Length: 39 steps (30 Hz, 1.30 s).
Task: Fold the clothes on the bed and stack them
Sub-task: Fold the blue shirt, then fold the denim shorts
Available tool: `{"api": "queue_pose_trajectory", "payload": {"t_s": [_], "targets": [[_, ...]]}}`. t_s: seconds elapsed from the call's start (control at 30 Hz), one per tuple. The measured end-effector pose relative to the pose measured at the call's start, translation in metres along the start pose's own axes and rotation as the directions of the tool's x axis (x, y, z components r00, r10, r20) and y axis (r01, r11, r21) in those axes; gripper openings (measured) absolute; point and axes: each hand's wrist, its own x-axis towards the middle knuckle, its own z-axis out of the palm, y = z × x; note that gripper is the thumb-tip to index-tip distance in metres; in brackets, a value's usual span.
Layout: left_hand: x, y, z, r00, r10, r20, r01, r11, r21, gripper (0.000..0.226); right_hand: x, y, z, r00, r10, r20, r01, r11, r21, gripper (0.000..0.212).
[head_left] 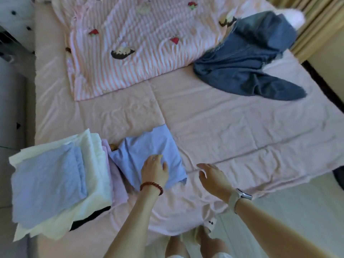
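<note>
Pink-sheeted bed [223,127], striped quilt [139,43] and jeans [247,58] at far side, yellow curtain [316,21] beyond; left hand [154,169] presses flat on folded blue shirt [147,155], right hand [212,176] hovers released.

Striped strawberry quilt [141,53] far side; tan curtain [316,21] right.

Folded blue shirt [147,155] beside stack [55,183]

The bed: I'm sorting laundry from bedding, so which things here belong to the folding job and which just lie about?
Job:
- folded light-blue cloth, pressed by the left hand
- stack of folded blue, cream and pink clothes
- crumpled dark-blue denim garment, unfolded
- right hand, holding nothing

Lying about:
- pink striped strawberry-print quilt
- pink bedsheet
- yellow curtain
</note>
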Motion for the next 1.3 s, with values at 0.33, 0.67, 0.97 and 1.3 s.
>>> {"api": "queue_pose_trajectory", "payload": {"t_s": [0.33, 0.67, 0.97, 1.3], "targets": [[-0.068, 0.211, 0.025, 0.892, 0.418, 0.173, -0.428, 0.903, 0.022, 0.035, -0.115, 0.143, -0.135, 0.928, 0.244, -0.281, -0.167, 0.948, 0.272, 0.037], [-0.114, 0.43, 0.125, 0.853, 0.517, 0.071, -0.513, 0.855, -0.074, 0.033, -0.177, 0.355, -0.222, 0.893, 0.298, -0.338, -0.196, 0.933, 0.303, 0.036], [-0.101, 0.525, 0.172, 0.88, 0.472, 0.049, -0.471, 0.882, -0.034, 0.032, -0.133, 0.443, -0.319, 0.913, 0.183, -0.364, -0.099, 0.966, 0.237, 0.037], [0.023, 0.599, 0.176, 0.959, 0.279, -0.04, -0.282, 0.957, -0.071, 0.033, 0.014, 0.476, -0.419, 0.972, 0.003, -0.237, 0.016, 0.997, 0.079, 0.038]]}}
